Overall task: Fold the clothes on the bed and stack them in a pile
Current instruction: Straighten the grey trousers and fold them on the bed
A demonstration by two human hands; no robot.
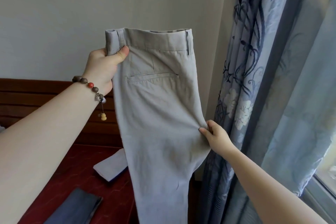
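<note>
A pair of light grey trousers (pixel 160 114) hangs in the air in front of me, folded lengthwise with a back pocket facing me and the legs dropping out of view at the bottom. My left hand (pixel 105 65), with a bead bracelet on its wrist, grips the waistband at its left end. My right hand (pixel 216 136) pinches the seat edge of the trousers lower down on the right. On the dark red bed (pixel 76 172) below lie a folded pale garment (pixel 111 167) and a folded dark blue garment (pixel 72 207).
A dark wooden headboard (pixel 36 100) runs along the wall at the left. Blue patterned curtains (pixel 263 78) hang at the right, with a window sill (pixel 323 187) at the lower right. A plain pale wall is behind the trousers.
</note>
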